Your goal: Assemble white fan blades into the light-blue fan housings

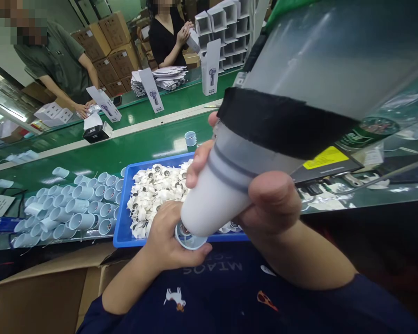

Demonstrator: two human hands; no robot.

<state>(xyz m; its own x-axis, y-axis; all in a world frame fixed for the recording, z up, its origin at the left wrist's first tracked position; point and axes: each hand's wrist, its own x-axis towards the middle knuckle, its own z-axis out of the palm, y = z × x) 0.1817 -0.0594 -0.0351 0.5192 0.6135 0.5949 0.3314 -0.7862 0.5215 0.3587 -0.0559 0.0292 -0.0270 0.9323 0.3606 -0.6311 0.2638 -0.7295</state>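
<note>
Our left hand (165, 239) was closed around a light blue cup (191, 242), its mouth turned upward. Well to that hand's left, we had many similar cups (81, 221) lying heaped; nearer us, below them, sat an open cardboard box (38, 297). Just beyond the hand stood a blue tray (123, 242) full of small white parts (149, 190). To its right, our right hand (273, 204) gripped a thick tube (209, 199) with a rounded white tip and black tape (282, 123); the tip hung over the held cup, though we could not tell whether they touched.
</note>
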